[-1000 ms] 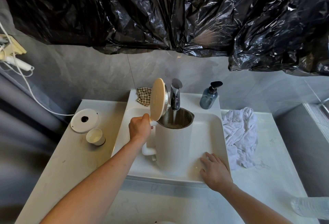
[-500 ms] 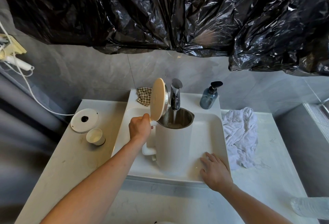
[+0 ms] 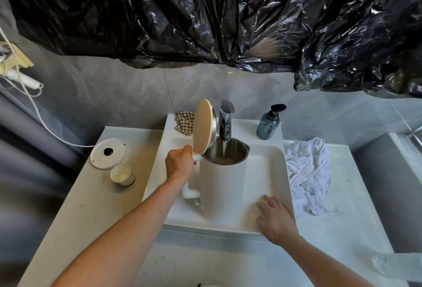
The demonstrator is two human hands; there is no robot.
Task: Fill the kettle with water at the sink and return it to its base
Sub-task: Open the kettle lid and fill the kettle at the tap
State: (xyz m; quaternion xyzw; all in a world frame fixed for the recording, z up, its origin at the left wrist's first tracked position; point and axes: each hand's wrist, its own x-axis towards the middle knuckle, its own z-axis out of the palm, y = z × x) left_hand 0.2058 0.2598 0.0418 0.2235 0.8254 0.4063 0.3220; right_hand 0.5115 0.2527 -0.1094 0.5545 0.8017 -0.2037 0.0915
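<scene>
Filling in progress. Kettle (image 3: 222, 186) upright in sink (image 3: 269, 168), mouth under tap (image 3: 225, 122). Left hand (image 3: 179, 165) gripped on kettle handle top; right hand (image 3: 275, 219) flat, fingers relaxed, on sink rim. Base (image 3: 108, 153) left of left hand, so nearer that hand for the return.

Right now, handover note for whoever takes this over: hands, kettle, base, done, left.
Left hand: grip on the handle at the top of the kettle, holding it in the sink.
Right hand: flat on the sink's front right rim, holding nothing.
Kettle: upright under the faucet, lid flipped open, water running in.
Base: on the counter left of the sink, corded, beside a small cup.
Done: kettle at the sink, filling.
Left: stop the water, shut the lid, set the kettle on its base.
</scene>
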